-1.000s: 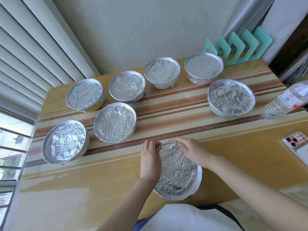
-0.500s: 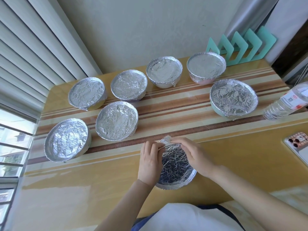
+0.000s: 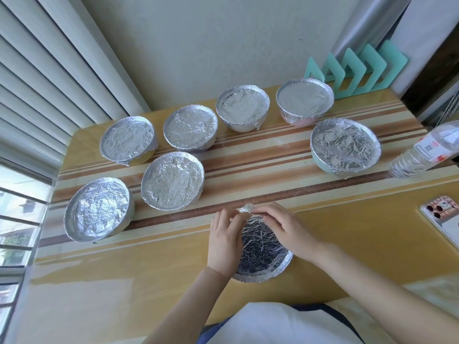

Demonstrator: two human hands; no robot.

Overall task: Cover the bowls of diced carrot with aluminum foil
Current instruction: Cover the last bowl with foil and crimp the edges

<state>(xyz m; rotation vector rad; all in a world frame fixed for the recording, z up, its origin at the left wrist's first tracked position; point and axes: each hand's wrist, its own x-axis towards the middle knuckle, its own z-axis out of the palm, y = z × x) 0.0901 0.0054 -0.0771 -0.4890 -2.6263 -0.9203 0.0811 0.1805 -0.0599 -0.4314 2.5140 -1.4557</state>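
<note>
From the head view, our bowl sits under both hands, its foil crinkled flat but for a loose flap at the far rim. Our right hand pinches that flap; our left hand lies fairly straight-fingered against the rim beside it. We should fold the flap down and smooth it tight without tearing. Beyond our fingertips stand seven covered bowls, none in the way; a bottle and phone lie well right of the right hand.

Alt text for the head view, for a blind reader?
The right hand pinches a raised foil flap at the far rim of the nearest bowl; the left hand presses beside it. Seven other foil-covered bowls, a water bottle and a phone sit on the striped table.
</note>
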